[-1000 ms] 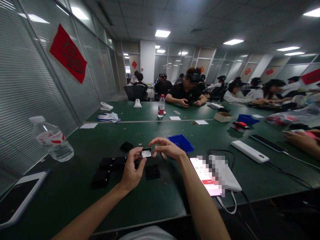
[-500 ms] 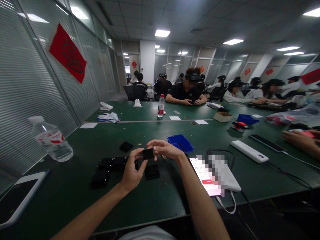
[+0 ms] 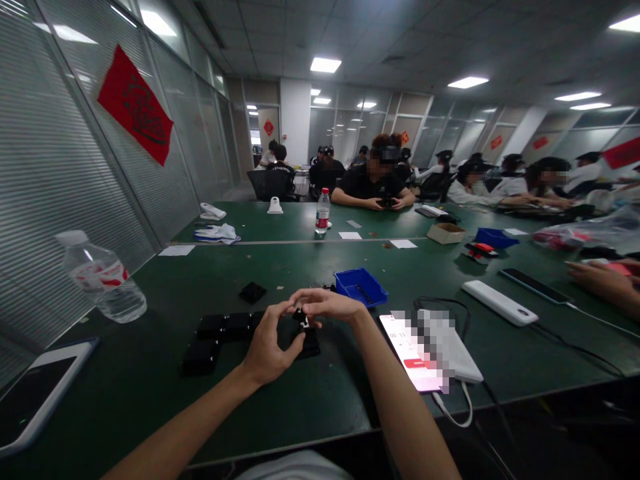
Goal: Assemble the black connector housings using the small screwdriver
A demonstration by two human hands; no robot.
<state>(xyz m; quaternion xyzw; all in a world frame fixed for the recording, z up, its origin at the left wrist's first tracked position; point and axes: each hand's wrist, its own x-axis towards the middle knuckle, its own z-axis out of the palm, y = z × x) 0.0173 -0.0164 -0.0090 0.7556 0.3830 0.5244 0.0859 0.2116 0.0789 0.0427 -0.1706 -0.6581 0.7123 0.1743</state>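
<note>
My left hand (image 3: 270, 343) and my right hand (image 3: 330, 308) meet over the table around a small black part (image 3: 300, 316) with a light, shiny spot on it. The fingertips of both hands are on its top, and much of it is hidden by them. Under my hands lies another flat black piece (image 3: 311, 343), partly covered. To the left of my left hand, several black square boxes (image 3: 201, 353) sit close together. A separate black piece (image 3: 253, 292) lies beyond them.
A blue tray (image 3: 383, 297) with dark bits inside stands beyond my right hand. A lit phone (image 3: 400, 343), a white power bank (image 3: 500, 303) and cables are on the right. On the left are a water bottle (image 3: 107, 287) and another phone (image 3: 45, 393). A person (image 3: 373, 190) sits opposite.
The black part has been turned between my hands, so its flat face no longer shows. My hands have closed in and my right hand has lowered slightly.
</note>
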